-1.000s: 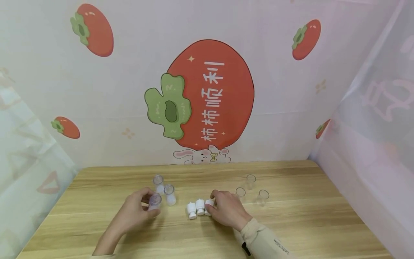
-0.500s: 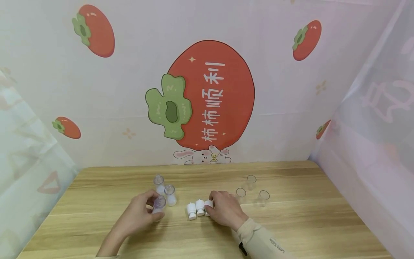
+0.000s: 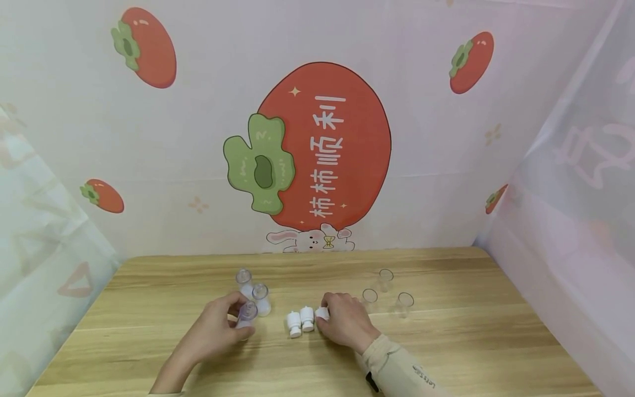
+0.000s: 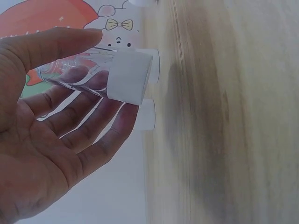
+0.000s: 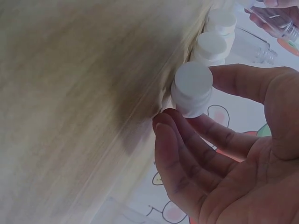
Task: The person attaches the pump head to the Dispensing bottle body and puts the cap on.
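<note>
My left hand point(image 3: 210, 328) holds a clear plastic bottle point(image 3: 247, 312) with a white lower part point(image 4: 130, 77), thumb on one side and curled fingers on the other. Two similar bottles point(image 3: 261, 300) stand upright just behind it. Toward the middle, my right hand point(image 3: 351, 321) pinches a small white stepped plastic piece point(image 5: 193, 86) between thumb and fingertips. Its round flat end shows in the right wrist view, while my fingers hide much of it in the head view. Two matching white pieces point(image 3: 300, 320) stand side by side to its left.
Three clear cup-shaped covers point(image 3: 405, 300) stand in a loose group beyond my right hand. The wooden table point(image 3: 446, 342) ends at a printed cloth backdrop point(image 3: 198, 138), and more cloth hangs along both sides.
My left hand has moved slightly right with the bottle. The white piece in my right hand has tilted and come apart from the two beside it.
</note>
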Available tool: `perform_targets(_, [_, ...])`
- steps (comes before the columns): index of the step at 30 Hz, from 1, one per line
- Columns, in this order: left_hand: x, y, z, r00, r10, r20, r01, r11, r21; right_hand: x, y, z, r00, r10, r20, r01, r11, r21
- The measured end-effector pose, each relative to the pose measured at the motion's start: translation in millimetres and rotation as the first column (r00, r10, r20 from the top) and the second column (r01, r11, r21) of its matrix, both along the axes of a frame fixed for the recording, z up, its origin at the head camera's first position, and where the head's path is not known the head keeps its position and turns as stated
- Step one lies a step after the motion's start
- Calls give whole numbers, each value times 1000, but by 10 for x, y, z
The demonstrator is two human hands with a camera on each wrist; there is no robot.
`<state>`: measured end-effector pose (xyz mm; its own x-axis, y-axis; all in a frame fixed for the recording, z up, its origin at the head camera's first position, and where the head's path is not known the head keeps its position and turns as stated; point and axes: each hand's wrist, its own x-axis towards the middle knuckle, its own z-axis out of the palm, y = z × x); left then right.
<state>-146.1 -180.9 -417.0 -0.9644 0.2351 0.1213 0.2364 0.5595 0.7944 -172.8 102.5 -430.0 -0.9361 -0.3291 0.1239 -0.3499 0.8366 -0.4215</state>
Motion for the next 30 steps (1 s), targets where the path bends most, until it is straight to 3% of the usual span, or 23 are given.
perform_targets(13, [-5,30,7,999,-31,-14,31,999,-24,16,36,7,1000,18,-3,-18,999,-45])
perform_targets(23, [-12,84,16,997,-76,-33,75,997,-31,55,83,72,999,39,-4,-39,987,-155])
perform_targets(30, [-24,155,21,994,-100,-49,98,994,-37,128,136,137,999,50,-14,-51,964,-260])
